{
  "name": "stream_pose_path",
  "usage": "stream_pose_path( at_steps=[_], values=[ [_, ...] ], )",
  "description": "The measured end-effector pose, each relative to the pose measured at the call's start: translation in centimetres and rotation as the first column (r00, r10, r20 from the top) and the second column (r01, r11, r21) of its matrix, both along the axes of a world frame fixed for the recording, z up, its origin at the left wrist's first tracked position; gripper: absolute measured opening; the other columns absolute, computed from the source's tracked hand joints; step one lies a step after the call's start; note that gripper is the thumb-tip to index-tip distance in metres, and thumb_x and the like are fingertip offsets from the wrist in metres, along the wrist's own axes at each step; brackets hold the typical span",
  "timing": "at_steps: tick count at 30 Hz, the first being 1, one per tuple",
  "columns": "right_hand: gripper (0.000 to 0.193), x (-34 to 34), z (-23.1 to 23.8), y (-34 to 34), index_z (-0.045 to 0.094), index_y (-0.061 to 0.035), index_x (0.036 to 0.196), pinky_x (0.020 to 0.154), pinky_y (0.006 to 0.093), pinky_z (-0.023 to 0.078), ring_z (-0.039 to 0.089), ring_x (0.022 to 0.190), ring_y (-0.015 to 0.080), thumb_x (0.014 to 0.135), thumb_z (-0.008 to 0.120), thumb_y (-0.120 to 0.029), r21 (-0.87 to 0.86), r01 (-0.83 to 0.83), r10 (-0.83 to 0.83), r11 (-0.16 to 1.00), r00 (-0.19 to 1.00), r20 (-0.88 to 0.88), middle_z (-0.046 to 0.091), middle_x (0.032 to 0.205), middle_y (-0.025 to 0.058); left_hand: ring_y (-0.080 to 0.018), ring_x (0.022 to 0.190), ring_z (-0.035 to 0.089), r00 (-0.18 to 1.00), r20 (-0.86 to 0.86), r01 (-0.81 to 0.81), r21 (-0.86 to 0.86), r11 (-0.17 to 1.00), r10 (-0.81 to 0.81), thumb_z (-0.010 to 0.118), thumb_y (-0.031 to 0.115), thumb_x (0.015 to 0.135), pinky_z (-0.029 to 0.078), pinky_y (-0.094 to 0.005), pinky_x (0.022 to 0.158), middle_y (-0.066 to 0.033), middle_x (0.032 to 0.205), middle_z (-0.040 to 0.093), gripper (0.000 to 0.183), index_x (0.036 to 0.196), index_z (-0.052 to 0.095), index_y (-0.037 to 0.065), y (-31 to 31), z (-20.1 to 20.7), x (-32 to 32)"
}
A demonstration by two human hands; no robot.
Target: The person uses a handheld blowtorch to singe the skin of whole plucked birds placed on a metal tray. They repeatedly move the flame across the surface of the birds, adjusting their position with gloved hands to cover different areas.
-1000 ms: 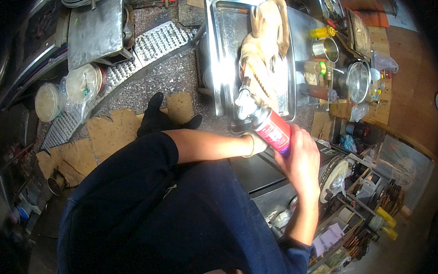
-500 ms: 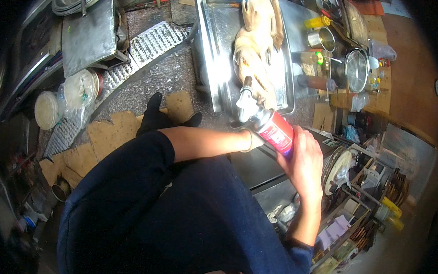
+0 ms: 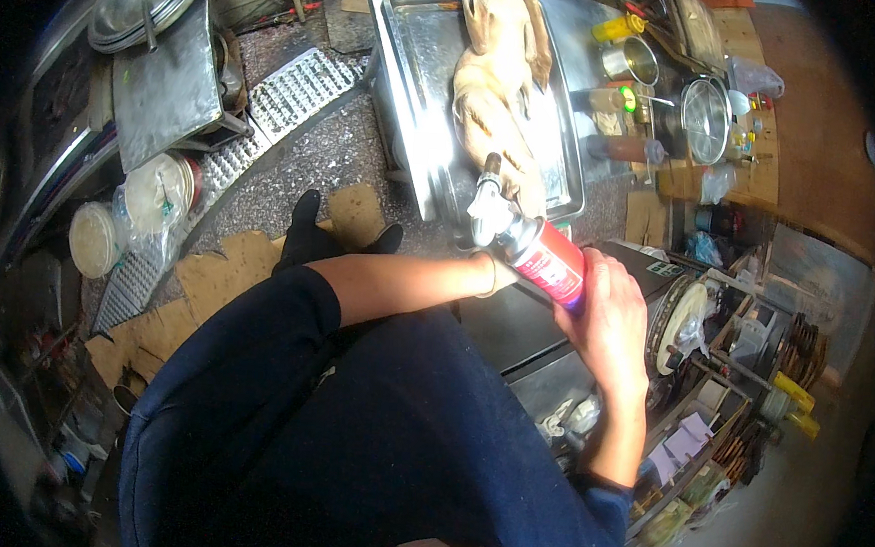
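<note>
My right hand (image 3: 604, 299) is wrapped round the lower end of a red gas canister of a blowtorch (image 3: 554, 264). The torch's white head and dark nozzle point up and away, toward a pale whole animal carcass (image 3: 501, 62). That carcass lies lengthwise in a metal tray (image 3: 419, 57), and the nozzle tip stands over its near end in this view. My left hand (image 3: 492, 275) is beside the torch head, with a band at the wrist. Its fingers are hidden behind the torch, so their grip does not show.
Right of the tray stand a metal pot (image 3: 631, 61), a yellow-capped bottle (image 3: 618, 28) and a strainer (image 3: 705, 119). A metal-topped stand (image 3: 167, 81) and lidded tubs (image 3: 93, 239) are at left. Flattened cardboard (image 3: 223, 265) covers some floor. A cluttered shelf (image 3: 683, 439) is at right.
An orange glow on the carcass near the nozzle no longer shows. The view has shifted slightly; both hands and the torch keep nearly the same pose.
</note>
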State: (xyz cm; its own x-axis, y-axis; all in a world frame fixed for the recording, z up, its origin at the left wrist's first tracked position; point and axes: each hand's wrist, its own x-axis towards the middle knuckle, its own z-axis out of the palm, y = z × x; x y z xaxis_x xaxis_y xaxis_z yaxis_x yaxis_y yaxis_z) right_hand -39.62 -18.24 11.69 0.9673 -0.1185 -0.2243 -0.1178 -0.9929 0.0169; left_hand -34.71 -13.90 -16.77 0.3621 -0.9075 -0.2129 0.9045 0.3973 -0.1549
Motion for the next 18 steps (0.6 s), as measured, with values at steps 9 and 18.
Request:
stream_pose_path(
  at_steps=[9, 18],
  values=[
    [0.073, -1.7, 0.5, -0.4, 0.059, 0.0012, 0.140, 0.102, 0.0497, 0.056, 0.070, 0.114, 0.0412, 0.077, 0.092, -0.014, -0.034, 0.037, -0.038, 0.999, 0.999, -0.015, 0.070, 0.125, 0.0217, -0.0205, 0.117, 0.065, 0.984, -0.170, -0.069, -0.138, 0.988, 0.045, 0.058, 0.044, 0.116, 0.055, -0.0403, 0.108, -0.0072, 0.123, 0.066, 0.038, 0.139, 0.062, 0.014, -0.4, -0.5, 0.0],
    [0.073, -3.0, 0.7, -0.5, 0.059, 0.0007, 0.140, 0.099, 0.0511, 0.058, 0.071, 0.113, 0.0433, 0.077, 0.092, -0.014, -0.016, 0.080, -0.080, 0.997, 0.997, 0.017, 0.071, 0.123, 0.0226, -0.0203, 0.118, 0.065, 0.944, -0.321, -0.179, -0.309, 0.934, 0.075, 0.058, 0.045, 0.116, 0.055, -0.0402, 0.108, -0.0071, 0.124, 0.066, 0.039, 0.140, 0.062, 0.014, -0.9, -0.6, 0.3]
  ],
)
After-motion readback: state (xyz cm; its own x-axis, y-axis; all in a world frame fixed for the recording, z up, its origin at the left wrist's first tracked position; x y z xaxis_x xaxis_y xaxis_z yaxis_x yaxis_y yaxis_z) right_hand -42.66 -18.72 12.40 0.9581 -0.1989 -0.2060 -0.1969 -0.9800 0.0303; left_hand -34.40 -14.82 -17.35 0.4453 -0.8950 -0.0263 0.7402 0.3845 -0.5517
